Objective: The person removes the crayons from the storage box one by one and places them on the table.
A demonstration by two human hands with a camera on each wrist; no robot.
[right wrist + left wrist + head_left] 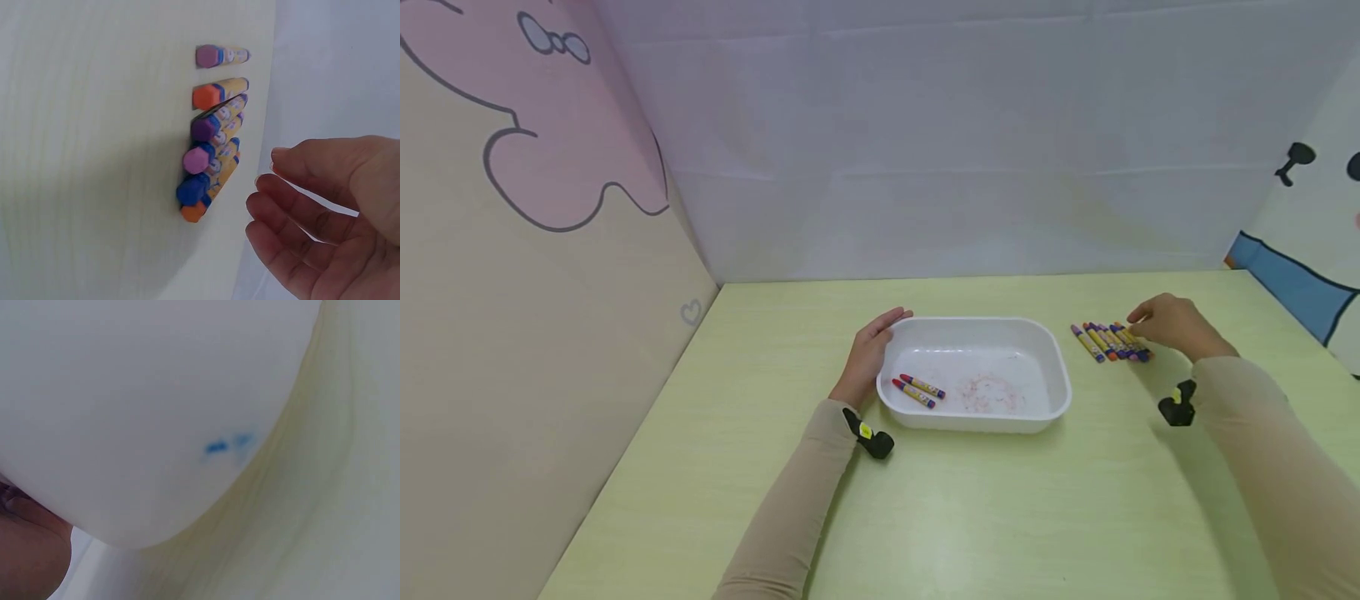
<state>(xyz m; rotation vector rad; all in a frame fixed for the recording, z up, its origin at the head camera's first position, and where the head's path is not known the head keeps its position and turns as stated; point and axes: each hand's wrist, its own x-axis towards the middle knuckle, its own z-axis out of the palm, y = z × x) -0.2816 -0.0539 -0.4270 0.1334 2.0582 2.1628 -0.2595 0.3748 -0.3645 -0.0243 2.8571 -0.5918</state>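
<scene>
Left hand [867,354], fingers straight, against one tray [973,423], right hand [1177,325] relaxed, empty; two crayons [922,386] inside — six crayons [207,129] outside

Table [940,517] pale yellow-green, faint grain. Sheet [940,142] upright behind it, grey-white, creased horizontally. Left wall [512,358] beige; on it, pink figure [561,167] with dark outline, pale bow shape [557,42] near top, small grey heart [691,312] low, near table's far corner. Right wall [1322,208] whitish: black marks [1300,153] above, dark-edged blue patch [1292,277] below, orange bit [1229,262] at patch's left tip.
</scene>
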